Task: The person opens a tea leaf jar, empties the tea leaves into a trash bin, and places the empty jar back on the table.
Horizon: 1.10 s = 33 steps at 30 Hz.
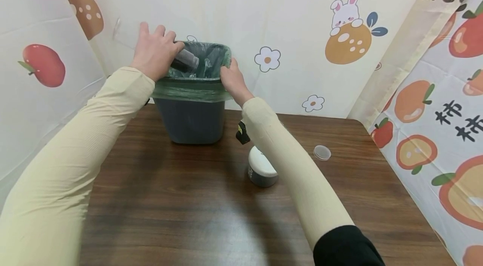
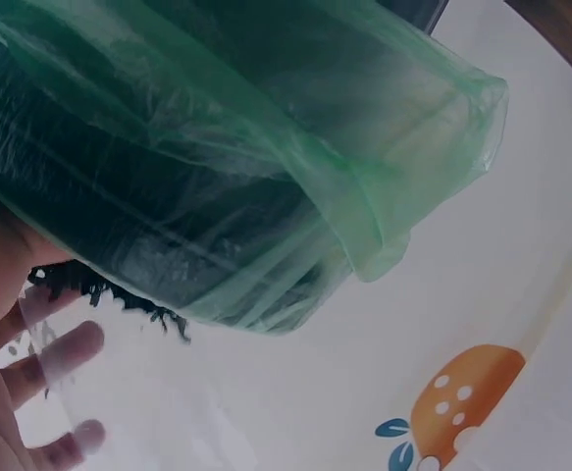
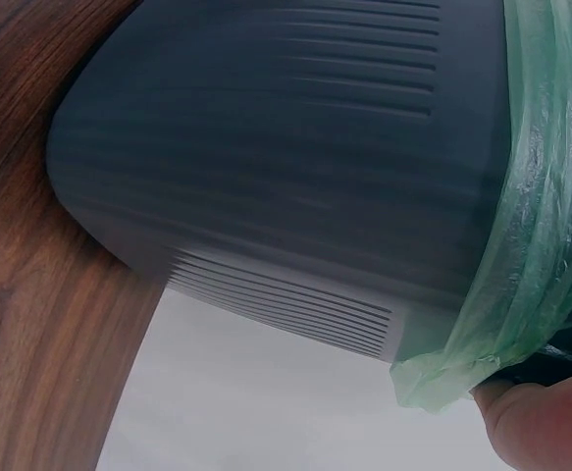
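My left hand point(image 1: 155, 53) grips a clear plastic container point(image 1: 188, 59), tilted down to the right over the mouth of a dark grey trash bin point(image 1: 191, 121). Dark stuff shows inside its lower end. In the left wrist view, black shreds point(image 2: 99, 287) sit beside the bin's rim, and the fingers point(image 2: 75, 348) show around the clear plastic. A translucent green bag point(image 1: 188, 91) lines the bin and folds over its rim. With thumb and fingers, my right hand point(image 1: 235, 80) holds the bin's right rim and the bag there; its fingers inside are hidden.
On the brown wooden table point(image 1: 181, 215) stands a round tub point(image 1: 261, 169) with a white lid and grey base, partly behind my right forearm. A small translucent round lid point(image 1: 322, 152) lies further right. Printed curtains point(image 1: 294, 14) hang behind and at both sides.
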Motion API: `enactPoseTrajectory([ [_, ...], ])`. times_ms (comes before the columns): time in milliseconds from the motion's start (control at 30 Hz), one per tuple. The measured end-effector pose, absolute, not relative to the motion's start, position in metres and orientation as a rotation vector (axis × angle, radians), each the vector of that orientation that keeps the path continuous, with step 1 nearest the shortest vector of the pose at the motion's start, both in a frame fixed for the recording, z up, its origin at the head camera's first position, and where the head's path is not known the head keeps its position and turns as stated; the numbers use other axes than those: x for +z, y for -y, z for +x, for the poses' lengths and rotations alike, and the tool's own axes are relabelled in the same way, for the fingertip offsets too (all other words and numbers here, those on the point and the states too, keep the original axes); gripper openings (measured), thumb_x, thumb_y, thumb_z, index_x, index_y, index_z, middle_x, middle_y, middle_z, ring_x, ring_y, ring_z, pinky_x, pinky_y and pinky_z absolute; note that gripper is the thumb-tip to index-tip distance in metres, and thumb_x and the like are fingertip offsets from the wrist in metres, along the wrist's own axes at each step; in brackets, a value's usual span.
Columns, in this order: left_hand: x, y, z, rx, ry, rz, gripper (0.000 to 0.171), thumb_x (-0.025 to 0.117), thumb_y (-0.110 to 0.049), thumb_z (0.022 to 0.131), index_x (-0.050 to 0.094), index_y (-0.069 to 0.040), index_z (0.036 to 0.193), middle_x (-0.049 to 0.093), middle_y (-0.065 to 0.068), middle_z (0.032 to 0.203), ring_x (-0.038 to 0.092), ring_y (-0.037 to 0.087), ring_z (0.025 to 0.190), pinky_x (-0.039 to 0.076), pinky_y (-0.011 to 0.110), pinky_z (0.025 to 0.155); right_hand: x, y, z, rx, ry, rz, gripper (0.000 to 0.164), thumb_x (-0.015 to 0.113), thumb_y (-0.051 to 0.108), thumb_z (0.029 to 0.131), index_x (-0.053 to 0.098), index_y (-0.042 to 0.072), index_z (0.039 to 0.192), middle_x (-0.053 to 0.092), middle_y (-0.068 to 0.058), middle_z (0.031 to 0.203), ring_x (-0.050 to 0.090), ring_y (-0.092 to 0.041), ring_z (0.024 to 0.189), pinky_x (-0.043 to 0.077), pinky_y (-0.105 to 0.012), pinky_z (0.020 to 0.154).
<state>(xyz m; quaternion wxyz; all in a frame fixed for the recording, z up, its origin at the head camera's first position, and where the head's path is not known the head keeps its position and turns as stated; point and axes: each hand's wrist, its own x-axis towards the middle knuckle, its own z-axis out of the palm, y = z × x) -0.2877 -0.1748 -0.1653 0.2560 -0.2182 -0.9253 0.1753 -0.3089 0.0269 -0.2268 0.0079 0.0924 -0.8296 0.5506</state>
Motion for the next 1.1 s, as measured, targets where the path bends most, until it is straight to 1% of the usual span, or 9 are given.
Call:
enactPoseTrajectory([
  [233,-0.1655,0.1745,-0.2885,0.552,2.44,-0.619,0.03,0.055,0.006,0.075,0.057,-0.007,0.102,0.048,0.018,0.093,0.037,0.039,0.095,0.017,0.062,0.097,-0.2273,-0.0255,-0.3095,1.712,2.579,0.283,0.05,0.026,0.025,0.094,0.012,0.018,0.141,0.026,0.001,0.143,0.023,-0.012,0.13,0.025,-0.032,0.103],
  [300,-0.1653,0.1747,-0.2887,0.523,2.465,-0.614,0.031,0.056,0.005,0.074,0.054,-0.005,0.103,0.048,0.02,0.094,0.038,0.04,0.093,0.021,0.063,0.093,-0.2275,-0.0254,-0.3099,1.711,2.581,0.28,0.051,0.026,0.026,0.094,0.011,0.018,0.141,0.025,0.002,0.144,0.022,-0.011,0.13,0.025,-0.032,0.104],
  [400,-0.1656,0.1752,-0.2887,0.43,2.516,-0.605,0.037,0.06,0.001,0.07,0.047,-0.003,0.105,0.048,0.022,0.094,0.041,0.04,0.088,0.033,0.062,0.078,-0.2276,-0.0254,-0.3102,1.714,2.588,0.276,0.052,0.026,0.026,0.094,0.008,0.018,0.142,0.022,0.003,0.145,0.019,-0.01,0.131,0.023,-0.03,0.104],
  [467,-0.1662,0.1751,-0.2887,0.375,2.533,-0.606,0.04,0.06,0.001,0.069,0.045,-0.002,0.106,0.048,0.023,0.094,0.042,0.04,0.085,0.037,0.058,0.069,-0.2276,-0.0255,-0.31,1.715,2.588,0.275,0.052,0.026,0.026,0.094,0.007,0.018,0.142,0.021,0.003,0.146,0.019,-0.01,0.131,0.022,-0.03,0.105],
  [533,-0.1667,0.1749,-0.2887,0.36,2.528,-0.615,0.039,0.059,0.001,0.069,0.046,-0.002,0.106,0.048,0.023,0.094,0.041,0.04,0.085,0.037,0.056,0.068,-0.2277,-0.0256,-0.3098,1.717,2.587,0.275,0.052,0.026,0.026,0.094,0.007,0.018,0.142,0.021,0.003,0.146,0.019,-0.01,0.131,0.023,-0.031,0.105],
  [767,-0.1668,0.1739,-0.2904,0.541,2.4,-0.658,0.03,0.057,0.007,0.072,0.055,-0.005,0.099,0.048,0.019,0.094,0.038,0.039,0.096,0.022,0.056,0.098,-0.2286,-0.026,-0.3093,1.719,2.57,0.286,0.051,0.026,0.026,0.094,0.01,0.018,0.142,0.024,0.002,0.144,0.021,-0.01,0.13,0.024,-0.031,0.104],
  [867,-0.1664,0.1739,-0.2915,0.545,2.37,-0.672,0.029,0.057,0.009,0.071,0.056,-0.005,0.097,0.049,0.018,0.093,0.038,0.039,0.097,0.017,0.055,0.102,-0.2287,-0.0262,-0.309,1.719,2.569,0.29,0.051,0.026,0.026,0.094,0.009,0.018,0.142,0.023,0.002,0.144,0.021,-0.01,0.13,0.024,-0.031,0.104],
  [967,-0.1659,0.1731,-0.2912,0.538,2.389,-0.666,0.028,0.055,0.008,0.074,0.055,-0.006,0.098,0.048,0.018,0.092,0.038,0.039,0.094,0.023,0.056,0.096,-0.2288,-0.0266,-0.3095,1.718,2.573,0.286,0.051,0.025,0.026,0.094,0.009,0.017,0.142,0.023,0.002,0.144,0.021,-0.01,0.13,0.024,-0.031,0.104],
  [1100,-0.1653,0.1718,-0.2898,0.516,2.436,-0.648,0.026,0.053,0.005,0.077,0.05,-0.006,0.1,0.045,0.019,0.09,0.037,0.037,0.087,0.033,0.054,0.079,-0.2289,-0.0268,-0.3104,1.718,2.577,0.287,0.051,0.025,0.026,0.094,0.009,0.017,0.141,0.024,0.001,0.144,0.022,-0.011,0.13,0.025,-0.031,0.104],
])
